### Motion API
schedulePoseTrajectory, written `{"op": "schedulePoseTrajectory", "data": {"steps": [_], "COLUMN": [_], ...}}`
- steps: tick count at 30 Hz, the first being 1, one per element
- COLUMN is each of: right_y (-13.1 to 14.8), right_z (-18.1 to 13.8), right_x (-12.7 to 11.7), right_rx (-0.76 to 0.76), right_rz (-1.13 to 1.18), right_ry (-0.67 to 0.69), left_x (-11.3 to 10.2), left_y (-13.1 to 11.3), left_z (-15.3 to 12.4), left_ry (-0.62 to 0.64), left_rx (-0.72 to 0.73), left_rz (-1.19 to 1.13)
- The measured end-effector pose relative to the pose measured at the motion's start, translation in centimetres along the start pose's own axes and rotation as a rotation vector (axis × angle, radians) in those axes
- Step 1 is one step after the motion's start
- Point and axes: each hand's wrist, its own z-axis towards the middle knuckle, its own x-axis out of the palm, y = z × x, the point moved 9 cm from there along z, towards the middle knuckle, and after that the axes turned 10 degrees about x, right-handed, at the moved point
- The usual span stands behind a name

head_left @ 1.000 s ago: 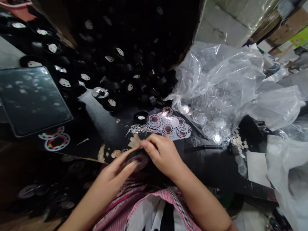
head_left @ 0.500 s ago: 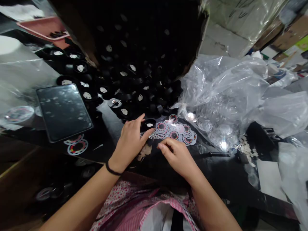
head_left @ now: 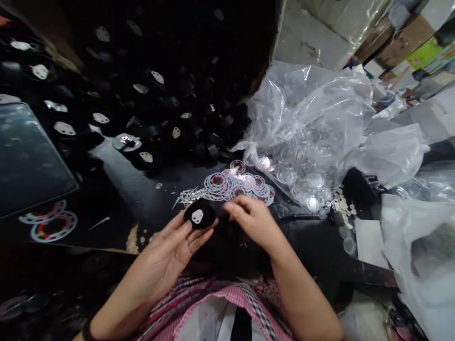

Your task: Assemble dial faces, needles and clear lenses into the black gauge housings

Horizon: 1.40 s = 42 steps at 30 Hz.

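My left hand (head_left: 168, 246) grips a round black gauge housing (head_left: 209, 213) just above the near part of the table. A small white plate (head_left: 197, 216) with holes shows inside it. Right beside the housing is my right hand (head_left: 252, 220), its thumb and forefinger pinched together; whether anything tiny is between them, I cannot make out. Behind both hands lies a spread pile of printed round dial faces (head_left: 217, 182). Thin white gauge needles (head_left: 190, 195) are heaped at that pile's left end.
Many black housings spill from a large dark box (head_left: 170, 128) at the back. A clear bag of transparent round covers (head_left: 302, 156) sits on the right. At left are a dark flat tray (head_left: 31, 156) and two loose dial faces (head_left: 55, 226). A white card (head_left: 371, 241) lies at right.
My left hand has picked up a black housing from beside the dial pile and brought it nearer to me. My right hand stays pinched, close to it. The view has shifted right.
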Motion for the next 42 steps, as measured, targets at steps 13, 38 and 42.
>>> {"op": "schedulePoseTrajectory", "data": {"steps": [13,38,42], "right_y": [-0.8,0.9,0.6], "right_z": [-0.1,-1.5,-2.0], "right_x": [-1.4,0.1,0.9], "right_rx": [0.018,0.043,0.054], "right_rz": [0.221,0.202,0.127], "right_ry": [-0.041,-0.097,-0.060], "left_x": [1.5,2.4,1.5], "left_y": [0.5,-0.3,-0.2], "left_z": [-0.3,-0.3,-0.6], "left_ry": [-0.006,0.058,0.073], "left_rx": [-0.076,0.207,0.204], "left_rz": [-0.116,0.141,0.272]}}
